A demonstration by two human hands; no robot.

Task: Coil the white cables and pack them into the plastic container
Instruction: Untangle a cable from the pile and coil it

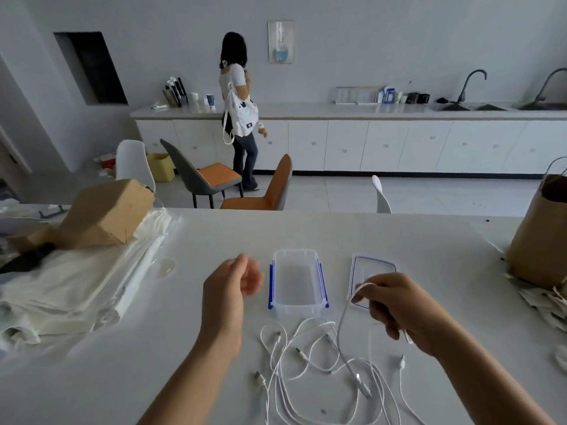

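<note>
White cables (306, 363) lie in a loose tangle on the table (368, 234) at the lower middle of the frame, just in front of the plastic container (277, 271), which stands open with blue clips along its long sides. Its lid (359, 268) lies flat just right of it, the near part hidden behind the right hand (399, 314). That hand, at lower right, pinches a lifted cable (343, 320) between thumb and curled fingers above the lid's near edge; the strand drops from the pinch down and slightly left into the tangle. The left hand (230, 283) hovers just left of the container, a little blurred, fingers loosely curled and holding nothing. Bare tabletop runs from the container back to the table's far edge. At the left, wrapped white bundles (76, 286) with a cardboard box (104, 216) on top come near the left hand; a brown paper bag (537, 240) stands at the right edge, well apart from the lid.
</note>
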